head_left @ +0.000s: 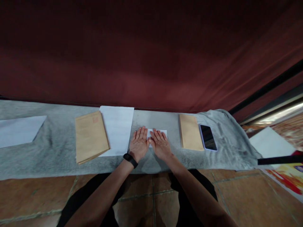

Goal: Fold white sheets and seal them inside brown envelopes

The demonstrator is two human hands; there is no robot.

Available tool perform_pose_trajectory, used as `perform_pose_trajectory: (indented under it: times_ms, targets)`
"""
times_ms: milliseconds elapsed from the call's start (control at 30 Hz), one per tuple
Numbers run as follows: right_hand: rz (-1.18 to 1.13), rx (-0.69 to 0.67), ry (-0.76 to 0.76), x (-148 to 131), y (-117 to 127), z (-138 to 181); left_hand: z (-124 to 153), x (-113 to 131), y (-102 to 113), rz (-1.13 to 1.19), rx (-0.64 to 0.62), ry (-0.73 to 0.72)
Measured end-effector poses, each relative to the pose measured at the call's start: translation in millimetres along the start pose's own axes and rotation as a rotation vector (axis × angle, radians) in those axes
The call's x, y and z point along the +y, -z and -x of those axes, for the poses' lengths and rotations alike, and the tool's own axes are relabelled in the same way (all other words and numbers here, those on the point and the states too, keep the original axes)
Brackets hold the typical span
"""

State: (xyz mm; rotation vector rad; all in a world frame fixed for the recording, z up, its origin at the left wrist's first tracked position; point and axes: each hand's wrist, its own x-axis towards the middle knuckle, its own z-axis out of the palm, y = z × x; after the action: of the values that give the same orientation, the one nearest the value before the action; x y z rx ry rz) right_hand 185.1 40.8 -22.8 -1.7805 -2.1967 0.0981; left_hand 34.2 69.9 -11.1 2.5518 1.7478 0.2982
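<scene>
Two hands are laid palm down, the fingers of the left hand (pixel 139 145) and the right hand (pixel 161 145) extended, slightly parted and flattened, with nothing gripped between them. The small white paper (pixel 148 133) is found directly beneath the fingers: it is largely covered, with a strip exposed between the hands and a corner showing beyond the right fingertips. The thumbs are brought close together over its middle; whether they touch cannot be confirmed. Progress is assessed as partial: the paper is positioned on the grey cloth (pixel 59 129) and appears to be pressed flat. It is judged to be folded, being smaller than the sheets nearby, but the crease is hidden, so completion of the fold cannot be certified. Release of the paper is outstanding. To the left, a stack of white sheets (pixel 119 129) is noted just beside the left hand, lying flat and seemingly unworked. Its left side is overlapped by brown envelopes (pixel 91 137), placed slightly askew. At far left, another white sheet (pixel 19 129) is observed, well apart. To the right, a brown packet (pixel 191 132) is set clear of the right hand, with a phone (pixel 208 137) placed just beside it.
</scene>
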Motion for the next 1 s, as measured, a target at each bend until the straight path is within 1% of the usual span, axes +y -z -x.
perform_pose_trajectory:
  times_ms: [200,500,667,767,933,1000]
  targets:
    - [0.050,0.020,-0.036,2.6,-0.4,1.0,-4.0,1.2,-0.6,0.005,0.047,0.061]
    - [0.078,0.066,-0.129,13.7,-3.1,5.4,-0.9,-3.5,-10.2,0.028,0.119,0.067]
    - [0.093,0.076,-0.149,18.4,-3.1,6.8,-0.3,-5.5,-13.1,0.059,0.189,0.085]
    - [0.098,0.070,-0.149,20.6,-2.2,7.0,4.5,-2.5,-8.8,0.073,0.197,0.025]
    - [0.089,0.062,-0.155,22.7,-1.2,8.0,21.4,11.4,-2.0,0.093,0.113,-0.213]
    - [0.095,0.070,-0.158,24.1,-1.4,9.0,27.0,14.6,-2.9,0.103,0.097,-0.234]
